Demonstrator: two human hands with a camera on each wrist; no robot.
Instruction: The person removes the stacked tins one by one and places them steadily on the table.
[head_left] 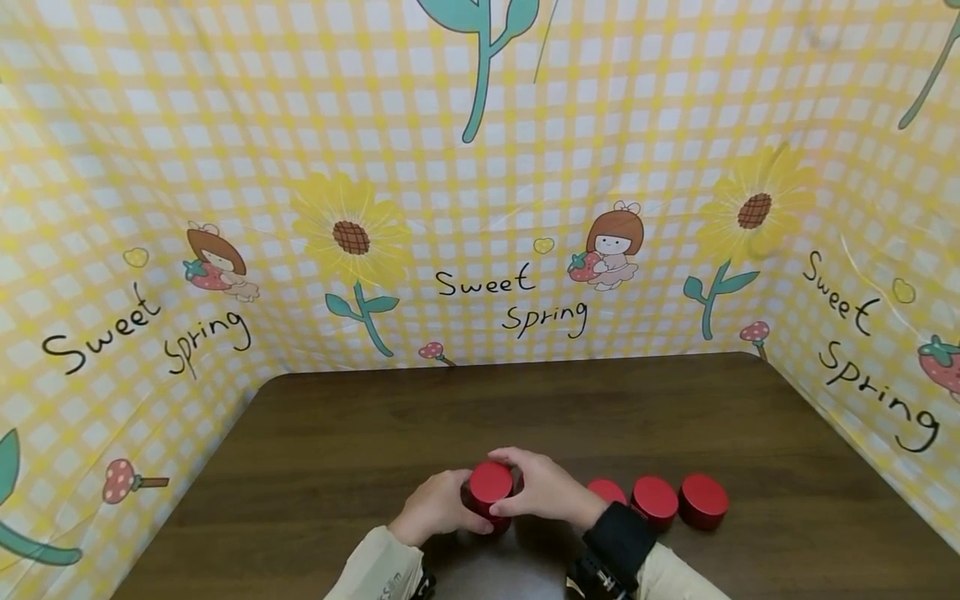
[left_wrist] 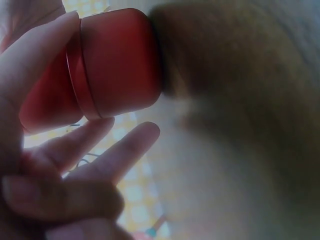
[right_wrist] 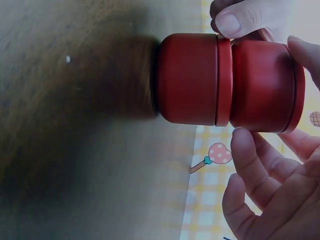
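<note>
Two round red tins are stacked one on the other on the table. The upper red tin sits slightly off line on the lower red tin, whose base is at the tabletop. My right hand holds the upper tin between thumb and fingers. From the other side my left hand grips around the lower tin, its thumb near the lower lid's rim. In the left wrist view, some left fingers extend below the tins. Whether the two tins bear fully on each other cannot be told.
To the right stand three more red tins in a row: one partly hidden by my right wrist, a middle tin and an end tin. The dark wooden table is enclosed by yellow checked cloth on three sides.
</note>
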